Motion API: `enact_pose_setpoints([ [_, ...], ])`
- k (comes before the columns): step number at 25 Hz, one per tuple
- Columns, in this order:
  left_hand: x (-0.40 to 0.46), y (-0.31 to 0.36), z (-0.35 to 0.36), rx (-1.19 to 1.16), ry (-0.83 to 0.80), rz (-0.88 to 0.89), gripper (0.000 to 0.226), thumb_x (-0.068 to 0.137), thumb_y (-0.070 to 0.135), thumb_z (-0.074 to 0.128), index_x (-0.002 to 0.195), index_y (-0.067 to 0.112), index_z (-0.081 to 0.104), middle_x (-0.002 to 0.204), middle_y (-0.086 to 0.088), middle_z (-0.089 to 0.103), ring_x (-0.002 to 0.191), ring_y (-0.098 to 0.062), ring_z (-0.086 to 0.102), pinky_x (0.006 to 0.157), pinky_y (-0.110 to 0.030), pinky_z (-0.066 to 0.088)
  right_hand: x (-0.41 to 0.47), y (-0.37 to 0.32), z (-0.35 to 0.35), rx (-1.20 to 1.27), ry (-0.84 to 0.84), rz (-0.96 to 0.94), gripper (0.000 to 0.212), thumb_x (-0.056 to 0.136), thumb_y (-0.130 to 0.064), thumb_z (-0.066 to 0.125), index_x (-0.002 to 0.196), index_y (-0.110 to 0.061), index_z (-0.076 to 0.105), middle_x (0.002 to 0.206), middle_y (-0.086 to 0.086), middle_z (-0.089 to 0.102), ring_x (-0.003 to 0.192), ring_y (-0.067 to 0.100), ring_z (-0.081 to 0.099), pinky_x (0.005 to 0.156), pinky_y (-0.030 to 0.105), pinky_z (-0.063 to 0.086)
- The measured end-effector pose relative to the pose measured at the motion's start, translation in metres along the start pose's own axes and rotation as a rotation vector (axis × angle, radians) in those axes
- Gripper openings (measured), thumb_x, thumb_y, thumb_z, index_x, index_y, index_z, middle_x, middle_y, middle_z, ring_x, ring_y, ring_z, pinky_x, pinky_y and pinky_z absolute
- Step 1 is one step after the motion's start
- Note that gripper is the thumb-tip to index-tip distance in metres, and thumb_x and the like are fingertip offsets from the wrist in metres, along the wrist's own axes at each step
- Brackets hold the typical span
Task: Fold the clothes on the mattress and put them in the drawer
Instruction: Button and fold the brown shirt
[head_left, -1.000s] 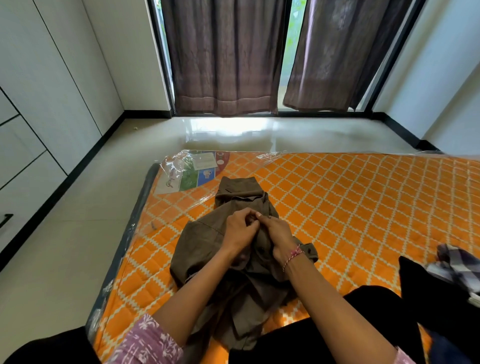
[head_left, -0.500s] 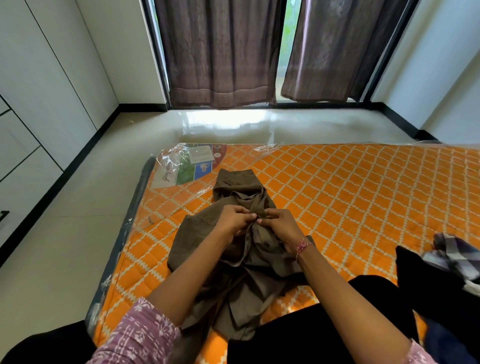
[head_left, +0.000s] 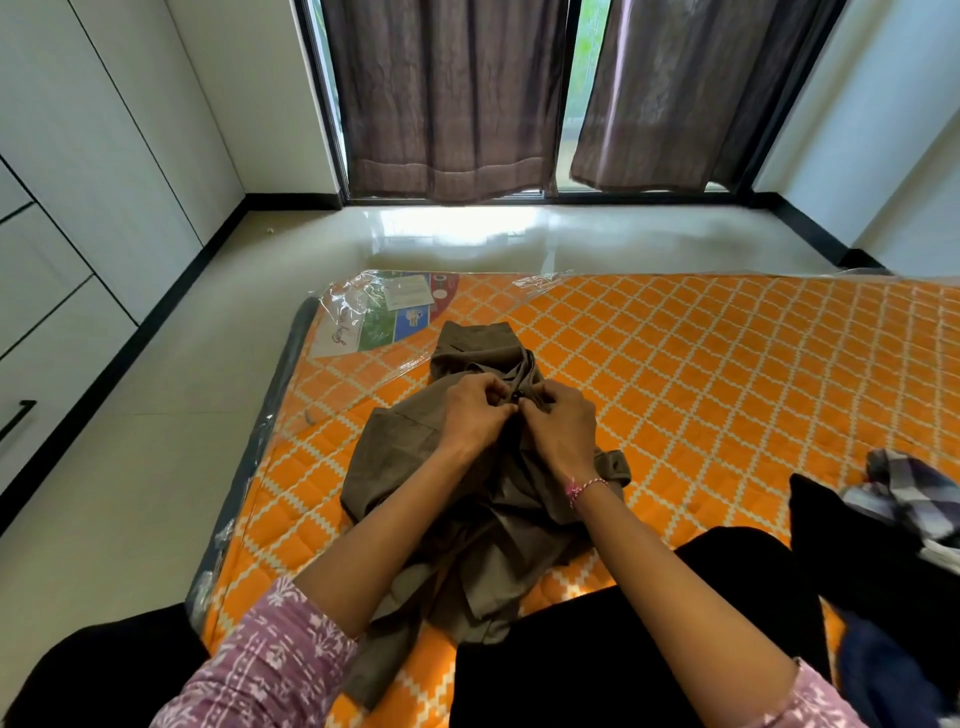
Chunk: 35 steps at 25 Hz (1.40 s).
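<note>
The left hand (head_left: 475, 415) and the right hand (head_left: 563, 431) are brought together at the front opening of the brown shirt (head_left: 415, 462), fingers curled and pinching the cloth; a small dark button (head_left: 515, 397) is seen between the fingertips. The step in hand is judged to be the fastening of that button before any fold is made. It is best done with the placket edge held taut by one hand while the button is tipped edgewise and eased through its hole by the other, the two front panels being kept level so that the later fold lies true. The crumpled lower part should be smoothed flat afterwards.

The shirt is spread, collar away from the person, on the near left part of the mattress (head_left: 701, 374). Its cloth is a matte, medium-weight weave, olive-brown, heaped in soft creases toward the person's lap, with a cuff (head_left: 613, 462) showing just right of the shirt.

The mattress is covered in orange quilted fabric with a white diamond lattice, and wrapped in glossy clear plastic; a printed label (head_left: 395, 317) is seen just beyond the shirt's collar. To the shirt's right, well apart, a pile with a black garment (head_left: 841, 525) and a checked garment (head_left: 909, 493) lies unfolded. Left of the shirt, across the pale polished floor, white drawers (head_left: 47, 332) with a dark handle are set in the wall.
</note>
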<state>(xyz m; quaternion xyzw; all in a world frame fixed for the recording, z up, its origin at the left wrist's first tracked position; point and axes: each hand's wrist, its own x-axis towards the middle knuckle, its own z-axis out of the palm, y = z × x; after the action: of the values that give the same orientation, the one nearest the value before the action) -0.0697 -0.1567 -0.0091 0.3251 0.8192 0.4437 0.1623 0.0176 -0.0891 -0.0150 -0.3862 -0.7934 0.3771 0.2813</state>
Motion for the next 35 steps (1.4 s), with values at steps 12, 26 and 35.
enact_pose_setpoints([
  [12,-0.006,0.004,0.001,-0.082,-0.032,-0.041,0.024,0.089,0.002,0.052,0.097,0.009,0.074,0.091,-0.003,0.069,0.074,-0.007,0.06,0.062,-0.013,0.047,-0.002,-0.006,0.002,0.0,0.081,0.089,0.016,0.089,-0.014,0.064,0.084,-0.003,0.074,0.079,0.013,0.071,0.072,0.025,0.065,0.06,0.027,0.045],
  [26,0.013,0.0,-0.015,-0.04,-0.174,0.053,0.024,0.09,-0.01,0.046,0.093,0.005,0.065,0.093,-0.011,0.064,0.085,-0.016,0.061,0.079,-0.03,0.054,0.019,-0.01,-0.004,0.057,-0.063,0.093,0.044,0.082,-0.029,0.072,0.054,0.003,0.059,0.049,0.009,0.047,0.046,0.017,0.037,0.047,0.024,0.026],
  [35,0.017,-0.008,-0.009,-0.289,-0.119,-0.035,0.007,0.09,0.007,0.06,0.092,0.013,0.062,0.078,-0.001,0.062,0.068,-0.01,0.059,0.059,-0.02,0.047,0.043,-0.017,-0.004,-0.034,-0.125,0.018,0.025,0.082,-0.01,0.066,0.07,0.011,0.069,0.07,0.027,0.066,0.06,0.027,0.053,0.056,0.03,0.036],
])
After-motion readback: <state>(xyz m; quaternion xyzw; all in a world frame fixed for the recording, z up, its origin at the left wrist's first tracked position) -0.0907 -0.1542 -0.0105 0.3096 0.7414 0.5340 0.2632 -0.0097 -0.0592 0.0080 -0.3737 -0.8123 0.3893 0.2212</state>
